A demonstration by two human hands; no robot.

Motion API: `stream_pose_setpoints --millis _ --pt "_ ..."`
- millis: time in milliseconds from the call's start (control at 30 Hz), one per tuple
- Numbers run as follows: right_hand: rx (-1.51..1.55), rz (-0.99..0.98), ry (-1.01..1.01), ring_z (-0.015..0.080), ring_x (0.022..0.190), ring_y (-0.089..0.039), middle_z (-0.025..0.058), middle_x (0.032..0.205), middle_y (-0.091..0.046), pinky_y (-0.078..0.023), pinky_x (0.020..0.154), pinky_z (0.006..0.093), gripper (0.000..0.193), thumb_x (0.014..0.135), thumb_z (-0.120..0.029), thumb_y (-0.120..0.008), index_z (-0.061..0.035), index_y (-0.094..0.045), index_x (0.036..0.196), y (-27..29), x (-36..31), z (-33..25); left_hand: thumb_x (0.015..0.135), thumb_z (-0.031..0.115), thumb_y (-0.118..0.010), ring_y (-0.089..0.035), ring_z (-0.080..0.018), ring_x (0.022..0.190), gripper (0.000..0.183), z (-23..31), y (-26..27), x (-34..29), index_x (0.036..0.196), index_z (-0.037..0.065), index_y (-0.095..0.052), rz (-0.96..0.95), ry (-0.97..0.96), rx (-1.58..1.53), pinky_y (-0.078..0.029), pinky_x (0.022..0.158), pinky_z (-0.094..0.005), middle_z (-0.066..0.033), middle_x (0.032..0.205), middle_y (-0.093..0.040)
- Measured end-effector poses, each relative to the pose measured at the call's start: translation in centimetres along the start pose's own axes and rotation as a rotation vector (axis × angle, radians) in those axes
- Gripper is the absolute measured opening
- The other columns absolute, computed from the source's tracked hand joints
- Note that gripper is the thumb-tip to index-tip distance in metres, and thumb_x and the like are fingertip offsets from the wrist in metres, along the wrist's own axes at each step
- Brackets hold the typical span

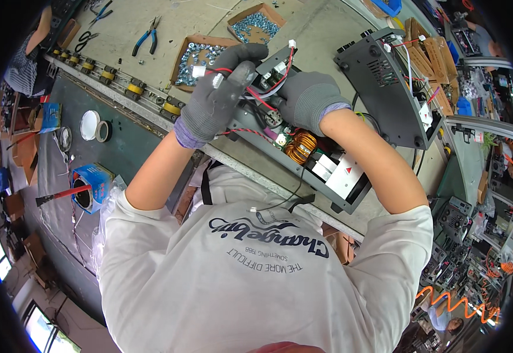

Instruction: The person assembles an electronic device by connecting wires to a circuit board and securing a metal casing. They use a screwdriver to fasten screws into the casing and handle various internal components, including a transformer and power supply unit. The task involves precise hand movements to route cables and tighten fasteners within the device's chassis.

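The unit (315, 154) lies on the bench (308, 39), wires (259, 99) caught in the curled left hand (218, 94); the right hand (310, 101) bends over it, grip hidden. Screw boxes (209, 39) and pliers (154, 44) lie beyond; far right, an orange hose (467, 307).

Looks bright and fairly even over the workbench (115, 35), shows only soft shadows, glares with blue fringes at the lower-left windows (2, 268), curves strongly and loses sharpness toward the black rim.
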State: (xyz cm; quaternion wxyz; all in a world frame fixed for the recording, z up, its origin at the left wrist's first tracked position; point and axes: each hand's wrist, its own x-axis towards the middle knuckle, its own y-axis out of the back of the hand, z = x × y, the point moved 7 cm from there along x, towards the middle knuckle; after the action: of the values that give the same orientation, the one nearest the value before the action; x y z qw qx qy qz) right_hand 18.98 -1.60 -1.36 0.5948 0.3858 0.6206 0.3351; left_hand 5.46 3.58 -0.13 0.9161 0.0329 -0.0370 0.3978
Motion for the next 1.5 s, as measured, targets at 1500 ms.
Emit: stream_pose_setpoints --millis 1500 --pt "0.975 0.506 0.268 0.0217 0.073 -0.070 0.0134 0.083 -0.071 -0.055 0.067 0.0339 0.030 0.097 -0.021 -0.063 -0.0015 -0.063 0.119 6.7 -7.3 0.8 0.078 0.022 -0.075 -0.056 -0.0331 0.115 0.032 4.8 -2.2 -0.3 0.107 0.008 -0.070 -0.064 -0.314 0.808 -0.047 0.099 -0.0446 -0.0119 0.125 -0.062"
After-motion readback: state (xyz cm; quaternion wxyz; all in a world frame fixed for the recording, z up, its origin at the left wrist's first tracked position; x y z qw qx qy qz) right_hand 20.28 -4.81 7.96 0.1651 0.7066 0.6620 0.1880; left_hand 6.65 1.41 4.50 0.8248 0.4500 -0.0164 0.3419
